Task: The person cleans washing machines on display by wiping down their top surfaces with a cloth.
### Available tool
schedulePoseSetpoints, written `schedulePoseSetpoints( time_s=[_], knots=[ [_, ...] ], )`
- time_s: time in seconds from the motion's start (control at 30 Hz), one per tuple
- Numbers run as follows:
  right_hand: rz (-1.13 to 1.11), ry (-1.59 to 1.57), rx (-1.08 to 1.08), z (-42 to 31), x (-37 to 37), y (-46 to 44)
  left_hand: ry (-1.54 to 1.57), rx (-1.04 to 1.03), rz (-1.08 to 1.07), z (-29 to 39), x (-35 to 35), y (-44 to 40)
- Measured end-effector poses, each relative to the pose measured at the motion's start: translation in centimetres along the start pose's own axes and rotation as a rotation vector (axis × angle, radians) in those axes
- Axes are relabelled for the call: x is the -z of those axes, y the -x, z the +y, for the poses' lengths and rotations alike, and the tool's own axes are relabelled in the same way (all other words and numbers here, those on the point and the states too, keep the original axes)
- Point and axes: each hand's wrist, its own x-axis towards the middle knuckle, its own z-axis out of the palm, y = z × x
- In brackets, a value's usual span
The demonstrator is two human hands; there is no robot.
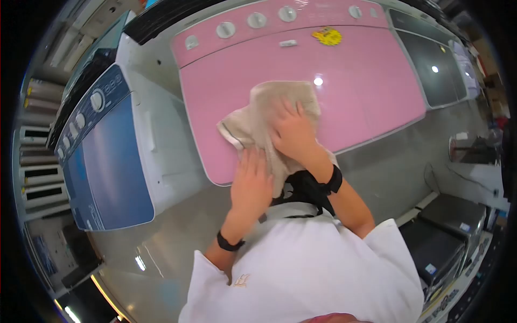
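Note:
A beige towel (285, 97) lies bunched on the pink lid (366, 91) of a washing machine, its lower end hanging over the front edge. My right hand (293, 132) rests flat on top of the towel, fingers spread and slightly blurred. Beside it, my left hand (252, 180) is stretched out flat at the lid's front edge, its fingertips against the towel's lower left border. Neither hand is closed around the cloth. Both wrists carry black bands.
To the left stands a washing machine with a blue lid (116, 167). A dark-lidded machine (431, 59) adjoins the pink one on the right. Knobs (257, 20) line the pink machine's back panel, and a yellow sticker (328, 36) is on its lid. Dark appliances (433, 242) sit at lower right.

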Motion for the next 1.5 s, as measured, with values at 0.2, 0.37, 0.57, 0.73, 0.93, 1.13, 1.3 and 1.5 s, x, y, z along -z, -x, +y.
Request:
schedulePoseSetpoints(
  time_s=[0.2, 0.37, 0.57, 0.73, 0.93, 1.13, 1.3, 1.5],
  knots=[
    [-0.02, -0.007, -0.127, 1.9, 5.0, 8.0, -0.186, -0.187, -0.013, -2.4, 0.6, -2.8],
    [-0.094, 0.305, -0.061, 5.5, 6.0, 6.2, -0.263, -0.314, -0.247, -5.2, 2.5, -12.7],
    [-0.244, 0.173, -0.329, 15.3, 6.8, -5.3, -0.383, -0.2, -0.363, -7.2, 0.9, -27.3],
    [-0.381, 0.256, -0.193, 13.8, 7.8, -7.2, -0.252, -0.083, -0.093, -4.1, 1.9, -22.6],
    [-0.319, 0.224, 0.183, 6.0, 7.0, 2.5, -0.228, -0.161, -0.136, -4.3, 1.0, -9.0],
    [-0.41, 0.151, 0.114, -0.2, 7.4, 1.9, -0.045, -0.027, 0.081, -1.1, -0.2, 0.3],
    [-0.264, -0.131, 0.327, -1.9, 2.8, 2.5, -0.016, 0.056, 0.035, -1.5, 0.9, 4.3],
    [-0.403, -0.401, 0.248, -7.1, 3.0, 5.7, -0.062, 0.219, 0.1, -5.1, 2.0, 6.9]
  ],
)
